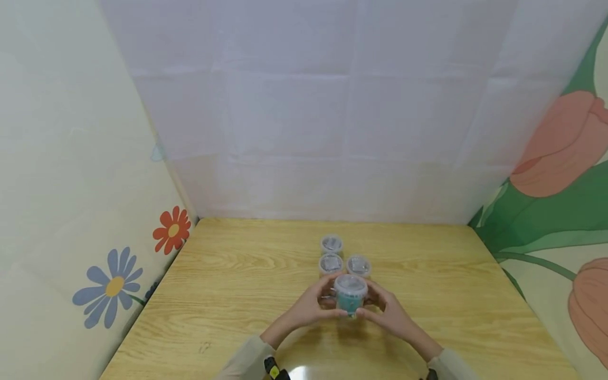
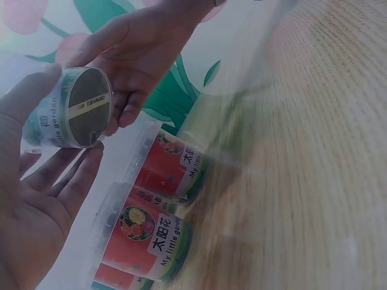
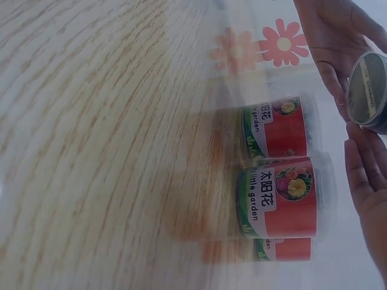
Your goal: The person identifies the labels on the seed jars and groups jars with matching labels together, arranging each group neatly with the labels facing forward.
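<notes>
A small teal plastic tub (image 1: 350, 302) with a clear lid is held between both hands, above the table. My left hand (image 1: 309, 307) grips its left side, thumb toward me and fingers behind. On the opposite side my right hand (image 1: 391, 315) holds it in the same way. The left wrist view shows the tub's grey underside (image 2: 89, 121), crossed by a pale printed strip. Just beyond the hands stand red planting-kit tubs (image 2: 140, 232) printed "My little garden", with a flower picture and clear lids.
Three lidded tubs stand close together on the wood-grain table (image 1: 228, 285): a rear one (image 1: 331, 243), one in front of it (image 1: 330, 263) and one to the right (image 1: 358, 265). A white cloth (image 1: 304, 116) hangs behind; flowered cloths flank the sides.
</notes>
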{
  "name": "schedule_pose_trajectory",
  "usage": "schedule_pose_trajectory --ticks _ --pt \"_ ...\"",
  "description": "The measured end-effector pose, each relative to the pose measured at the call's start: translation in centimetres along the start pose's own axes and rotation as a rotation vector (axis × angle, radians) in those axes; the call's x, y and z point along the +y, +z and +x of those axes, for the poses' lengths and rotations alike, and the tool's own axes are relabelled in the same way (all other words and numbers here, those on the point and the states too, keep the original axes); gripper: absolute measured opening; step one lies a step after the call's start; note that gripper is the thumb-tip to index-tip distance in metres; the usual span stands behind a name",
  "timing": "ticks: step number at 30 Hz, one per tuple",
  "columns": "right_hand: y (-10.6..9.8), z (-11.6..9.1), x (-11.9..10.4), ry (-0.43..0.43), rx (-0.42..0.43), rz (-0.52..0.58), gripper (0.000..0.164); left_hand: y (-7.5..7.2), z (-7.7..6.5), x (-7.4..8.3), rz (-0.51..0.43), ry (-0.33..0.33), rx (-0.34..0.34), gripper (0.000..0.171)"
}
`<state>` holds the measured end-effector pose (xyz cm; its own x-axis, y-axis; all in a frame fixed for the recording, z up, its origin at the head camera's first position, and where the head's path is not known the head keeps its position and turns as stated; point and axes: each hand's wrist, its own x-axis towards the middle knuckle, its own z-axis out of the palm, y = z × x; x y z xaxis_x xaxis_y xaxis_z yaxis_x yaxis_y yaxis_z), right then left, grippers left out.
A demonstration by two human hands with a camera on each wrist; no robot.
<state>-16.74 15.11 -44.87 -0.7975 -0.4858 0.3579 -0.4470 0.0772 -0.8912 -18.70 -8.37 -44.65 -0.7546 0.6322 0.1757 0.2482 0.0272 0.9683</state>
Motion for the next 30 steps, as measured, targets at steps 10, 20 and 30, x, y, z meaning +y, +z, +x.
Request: schedule_pose_trajectory --ticks 10,20,30 --pt "0.0 0.2 -0.1 -0.039 0.026 0.017 0.058 0.2 -0.2 1.4 -0.029 -0.011 0.021 0.081" --pt "0.2 0.4 -0.2 0.015 0.041 0.037 0.058 0.2 -0.3 2.5 -0.095 -0.031 0.058 0.078" --pt "0.6 0.7 -0.7 0.073 0.135 -0.046 0.056 1.0 -0.1 3.4 -0.067 -0.038 0.193 0.077"
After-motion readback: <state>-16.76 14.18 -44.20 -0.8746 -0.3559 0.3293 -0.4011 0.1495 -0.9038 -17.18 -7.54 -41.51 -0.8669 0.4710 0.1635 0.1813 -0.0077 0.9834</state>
